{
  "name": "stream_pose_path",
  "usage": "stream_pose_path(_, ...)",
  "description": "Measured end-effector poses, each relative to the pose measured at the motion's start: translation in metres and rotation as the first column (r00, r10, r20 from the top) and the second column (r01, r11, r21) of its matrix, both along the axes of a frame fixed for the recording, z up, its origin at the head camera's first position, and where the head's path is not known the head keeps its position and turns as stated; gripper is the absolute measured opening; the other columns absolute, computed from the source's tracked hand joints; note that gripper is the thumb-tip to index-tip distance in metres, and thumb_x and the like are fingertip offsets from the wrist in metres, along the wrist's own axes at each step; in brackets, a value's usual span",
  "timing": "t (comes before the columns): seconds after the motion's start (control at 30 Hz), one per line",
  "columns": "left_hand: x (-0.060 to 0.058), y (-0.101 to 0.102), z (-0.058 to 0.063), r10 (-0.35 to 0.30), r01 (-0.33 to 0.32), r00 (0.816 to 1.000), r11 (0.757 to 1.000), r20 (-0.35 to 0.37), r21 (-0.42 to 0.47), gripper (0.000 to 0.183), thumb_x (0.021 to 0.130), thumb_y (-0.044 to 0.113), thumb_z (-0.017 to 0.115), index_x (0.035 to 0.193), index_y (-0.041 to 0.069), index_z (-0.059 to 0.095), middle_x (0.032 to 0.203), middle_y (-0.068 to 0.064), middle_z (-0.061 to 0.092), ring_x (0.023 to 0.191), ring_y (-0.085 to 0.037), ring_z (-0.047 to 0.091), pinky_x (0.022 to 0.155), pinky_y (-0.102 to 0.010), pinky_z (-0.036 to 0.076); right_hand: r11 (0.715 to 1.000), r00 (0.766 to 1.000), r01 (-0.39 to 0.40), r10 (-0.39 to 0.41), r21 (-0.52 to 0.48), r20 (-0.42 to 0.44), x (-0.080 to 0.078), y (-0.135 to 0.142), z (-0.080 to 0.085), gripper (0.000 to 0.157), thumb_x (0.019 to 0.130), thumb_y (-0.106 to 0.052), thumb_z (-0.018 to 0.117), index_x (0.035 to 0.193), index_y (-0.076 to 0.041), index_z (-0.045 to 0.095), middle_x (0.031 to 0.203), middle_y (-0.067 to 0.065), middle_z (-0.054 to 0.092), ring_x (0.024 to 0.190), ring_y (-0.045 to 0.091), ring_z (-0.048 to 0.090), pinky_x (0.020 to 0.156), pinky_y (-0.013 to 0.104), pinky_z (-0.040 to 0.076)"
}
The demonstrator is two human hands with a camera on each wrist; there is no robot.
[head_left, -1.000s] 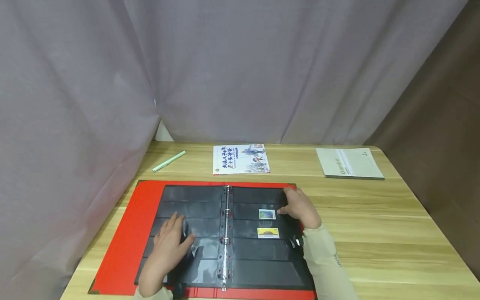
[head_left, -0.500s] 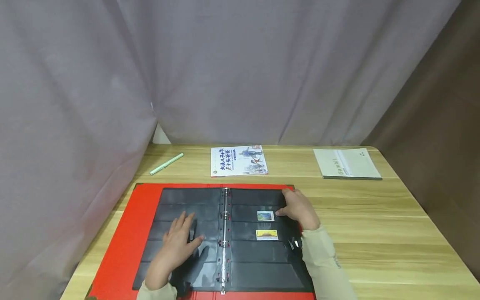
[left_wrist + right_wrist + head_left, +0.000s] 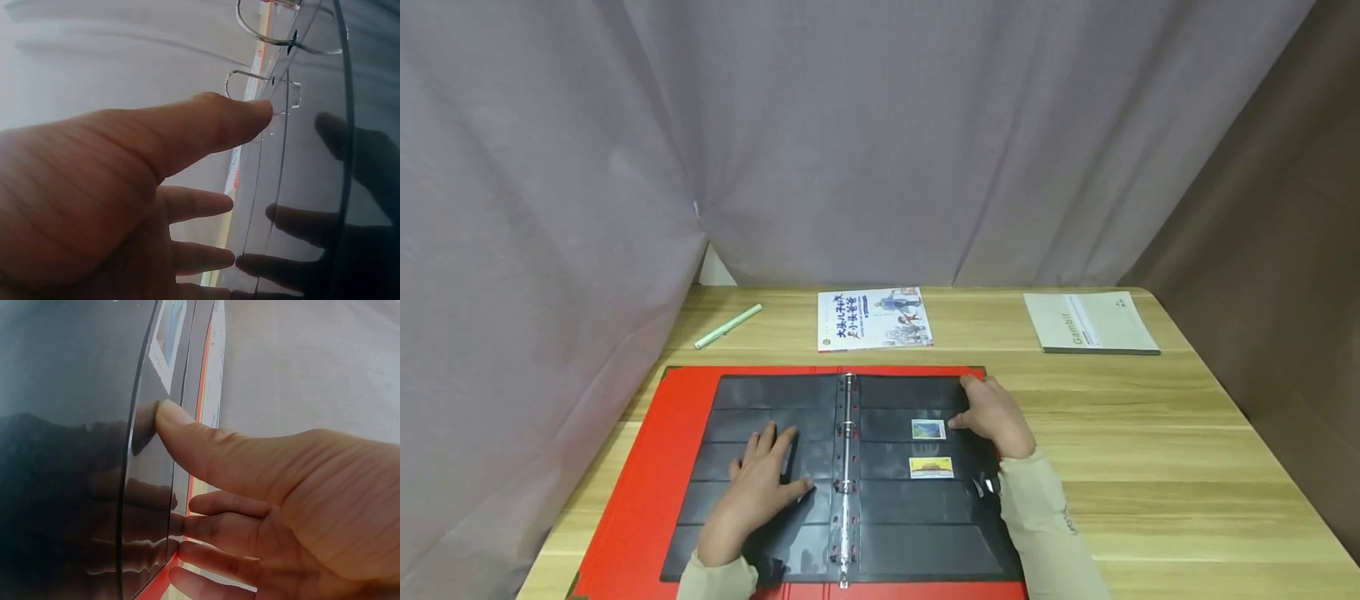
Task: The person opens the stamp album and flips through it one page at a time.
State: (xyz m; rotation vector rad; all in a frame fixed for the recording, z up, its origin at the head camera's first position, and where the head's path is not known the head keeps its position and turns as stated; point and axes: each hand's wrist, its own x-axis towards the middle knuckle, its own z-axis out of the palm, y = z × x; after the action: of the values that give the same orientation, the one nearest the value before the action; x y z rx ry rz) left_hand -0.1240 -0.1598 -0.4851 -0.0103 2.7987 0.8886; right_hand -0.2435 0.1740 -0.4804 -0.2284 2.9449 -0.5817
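A red stamp album (image 3: pixel 640 475) lies spread on the table, with black pocket pages on both sides of its metal ring spine (image 3: pixel 846 500). Two small stamps sit in the right page: a blue-green one (image 3: pixel 928 429) and a yellow one (image 3: pixel 931 467) in the row below. My left hand (image 3: pixel 752 492) hovers over or lightly touches the left page (image 3: pixel 775 392), fingers spread; its reflection shows in the glossy surface. At the right page's upper outer edge is my right hand (image 3: pixel 997 421), its thumb (image 3: pixel 178 419) touching the page near the blue-green stamp and fingers along the edge.
Behind the album lie a light green pen (image 3: pixel 727 326), a white illustrated booklet (image 3: pixel 874 320) and a pale "Gambit" notebook (image 3: pixel 1090 322). Grey curtains (image 3: pixel 880 142) hang along the back and left of the wooden table (image 3: pixel 1165 450).
My left hand has shifted right across the left page, toward the ring spine. My right hand stays at the right page's upper edge. The head view has tilted and shifted slightly.
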Motion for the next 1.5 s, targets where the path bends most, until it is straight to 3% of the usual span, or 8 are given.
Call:
stream_pose_path(0.47, -0.0045, 0.0014, 0.0036, 0.012, -0.013, 1.0, 0.998, -0.016, -0.063, 0.087, 0.076, 0.022, 0.091, 0.148, 0.002, 0.047, 0.159, -0.032, 0.024, 0.146, -0.055, 0.015, 0.104, -0.081, 0.015, 1.0, 0.999, -0.015, 0.016, 0.022, -0.034, -0.0012, -0.002, 0.0081, 0.063, 0.074, -0.011, 0.09, 0.126, 0.008, 0.062, 0.115, 0.025, 0.067, 0.104, 0.041, 0.06, 0.094, 0.055, 0.049)
stream_pose_path(0.87, -0.0086, 0.0052, -0.0012, 0.029, -0.03, 1.0, 0.998, -0.01, -0.048, 0.083, 0.074, 0.02, 0.092, 0.144, 0.001, 0.052, 0.158, -0.033, 0.025, 0.144, -0.057, 0.017, 0.103, -0.081, 0.016, 1.0, 0.999, -0.004, 0.004, 0.015, -0.043, -0.0011, 0.0008, 0.0064, 0.059, 0.072, -0.01, 0.092, 0.122, 0.008, 0.065, 0.111, 0.024, 0.068, 0.099, 0.039, 0.061, 0.092, 0.055, 0.05)
stream_pose_path(1.2, -0.0071, 0.0055, -0.0034, 0.039, -0.04, 0.999, 0.997, -0.015, -0.06, 0.083, 0.072, 0.022, 0.093, 0.142, 0.001, 0.054, 0.157, -0.032, 0.029, 0.143, -0.056, 0.02, 0.104, -0.079, 0.019, 0.999, 0.999, 0.043, -0.043, -0.006, -0.016, -0.0044, 0.0027, 0.0049, 0.077, 0.066, -0.012, 0.096, 0.13, 0.007, 0.058, 0.114, 0.025, 0.065, 0.102, 0.04, 0.058, 0.091, 0.055, 0.05)
stream_pose_path(1.5, -0.0053, 0.0027, -0.0043, 0.033, -0.034, 0.999, 0.996, -0.019, -0.079, 0.083, 0.072, 0.023, 0.094, 0.141, 0.001, 0.054, 0.156, -0.032, 0.03, 0.142, -0.056, 0.022, 0.103, -0.079, 0.02, 0.999, 0.999, 0.04, -0.04, -0.005, -0.031, -0.0035, 0.001, 0.001, 0.08, 0.063, -0.013, 0.097, 0.13, 0.008, 0.059, 0.115, 0.026, 0.066, 0.102, 0.041, 0.059, 0.094, 0.054, 0.05)
